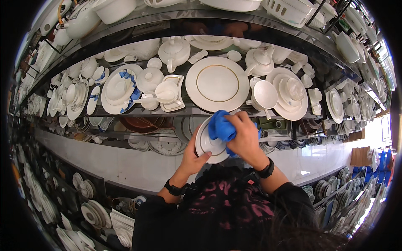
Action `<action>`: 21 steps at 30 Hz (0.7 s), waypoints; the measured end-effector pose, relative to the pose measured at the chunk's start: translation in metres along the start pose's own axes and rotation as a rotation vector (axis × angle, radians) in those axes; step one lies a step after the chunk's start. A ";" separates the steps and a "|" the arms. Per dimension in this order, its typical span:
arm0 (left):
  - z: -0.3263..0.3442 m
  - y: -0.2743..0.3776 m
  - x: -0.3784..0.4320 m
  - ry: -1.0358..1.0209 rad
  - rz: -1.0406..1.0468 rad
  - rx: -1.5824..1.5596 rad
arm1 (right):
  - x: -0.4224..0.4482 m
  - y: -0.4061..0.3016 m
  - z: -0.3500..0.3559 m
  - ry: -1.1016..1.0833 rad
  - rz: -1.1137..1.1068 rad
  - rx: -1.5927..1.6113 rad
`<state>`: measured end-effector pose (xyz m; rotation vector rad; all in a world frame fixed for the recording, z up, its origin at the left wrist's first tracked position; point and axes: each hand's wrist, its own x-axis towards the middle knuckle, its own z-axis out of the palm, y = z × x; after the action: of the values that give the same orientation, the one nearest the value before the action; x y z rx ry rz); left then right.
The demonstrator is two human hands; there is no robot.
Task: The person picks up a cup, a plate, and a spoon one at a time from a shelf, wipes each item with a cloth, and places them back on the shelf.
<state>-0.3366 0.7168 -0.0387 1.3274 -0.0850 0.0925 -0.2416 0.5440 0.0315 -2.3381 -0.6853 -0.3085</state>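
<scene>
My left hand [191, 158] grips the left and lower rim of a round white plate [205, 145] with a thin dark ring, its thumb on the face. In my right hand [246, 139] is a bunched blue cloth [221, 127], pressed against the plate's upper right part. The cloth and fingers hide that part. Just beyond the held plate, a large white plate with a gold ring [216, 83] lies on the shelf. To its right is a white cup [264, 94], and to its left a white bowl with a spoon [166, 92].
White teapots [174, 52] stand farther back on the dark shelf. A higher shelf edge [194, 23] crosses above, bearing white dishes. Below, a lower shelf holds a brown dish [141, 124] and stacked plates. More shelves of plates [95, 214] stand behind me on both sides.
</scene>
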 end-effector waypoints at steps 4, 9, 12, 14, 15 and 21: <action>0.008 -0.001 0.000 0.124 0.103 0.083 | -0.020 0.018 -0.004 -0.046 0.068 -0.022; 0.037 -0.015 0.003 0.292 0.111 -0.169 | -0.057 -0.001 -0.018 -0.164 -0.046 0.219; 0.059 -0.022 -0.004 0.344 0.078 -0.247 | -0.068 0.015 -0.045 -0.183 -0.042 0.244; 0.072 -0.029 -0.015 0.364 0.063 -0.202 | -0.074 0.037 -0.063 -0.144 -0.012 0.212; 0.081 -0.028 -0.019 0.355 0.063 -0.199 | -0.081 0.050 -0.070 -0.018 0.022 0.166; 0.107 -0.040 -0.042 0.379 -0.360 -0.638 | -0.136 0.106 -0.106 0.127 0.025 0.529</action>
<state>-0.3747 0.6023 -0.0560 0.6551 0.4163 0.0059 -0.3003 0.3529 0.0006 -1.8065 -0.5894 -0.2280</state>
